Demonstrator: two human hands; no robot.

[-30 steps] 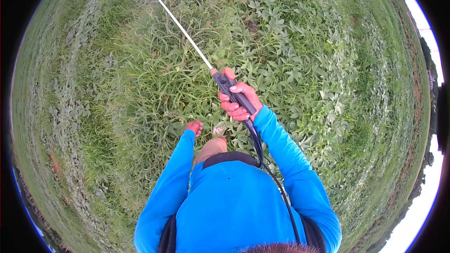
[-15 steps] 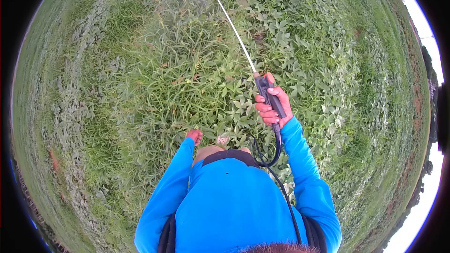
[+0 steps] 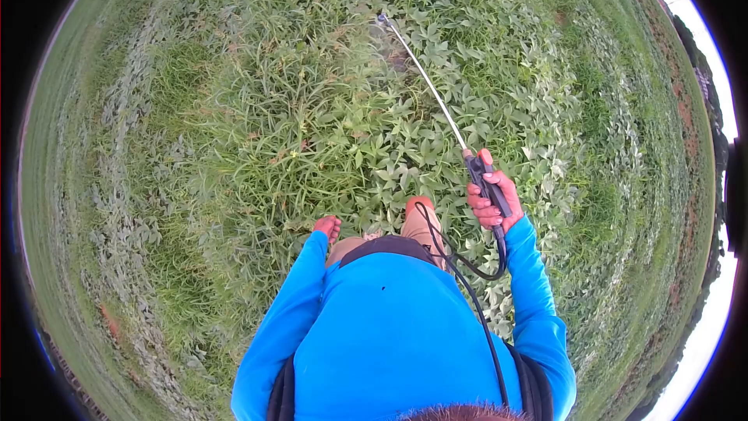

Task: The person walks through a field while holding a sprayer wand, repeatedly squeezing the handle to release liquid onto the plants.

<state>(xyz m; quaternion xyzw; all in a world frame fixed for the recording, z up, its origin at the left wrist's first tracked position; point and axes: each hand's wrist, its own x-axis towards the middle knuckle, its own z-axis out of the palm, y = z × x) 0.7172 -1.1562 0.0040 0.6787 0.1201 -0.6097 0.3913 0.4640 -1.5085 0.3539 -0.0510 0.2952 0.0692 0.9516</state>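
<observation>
Right hand (image 3: 499,204): your fingers are wrapping closed around the dark handle (image 3: 499,193) of a spray wand (image 3: 427,82), and your thumb is lying near its red-orange piece (image 3: 486,157).

Left hand (image 3: 328,226): your fingers are curling inward, well apart from the wand, beside your waist; whether they are enclosing anything, you cannot tell from this view.

Spray wand, one: its pale, slender tube is slanting up and leftward from your right hand, out over the plants. Its nozzle (image 3: 382,18) is hanging above the foliage, with a faint haze showing near it.

Hose (image 3: 500,257), black, one: it is leaving the bottom of the handle, looping toward your waist.

Clothing: you are wearing a blue long-sleeved top (image 3: 382,335), a dark waistband (image 3: 389,245) and dark straps (image 3: 283,390) at both sides.

Ground cover: long-bladed grass (image 3: 304,140) is growing ahead and leftward; broad-leaved plants (image 3: 545,109) are spreading to the right.
</observation>
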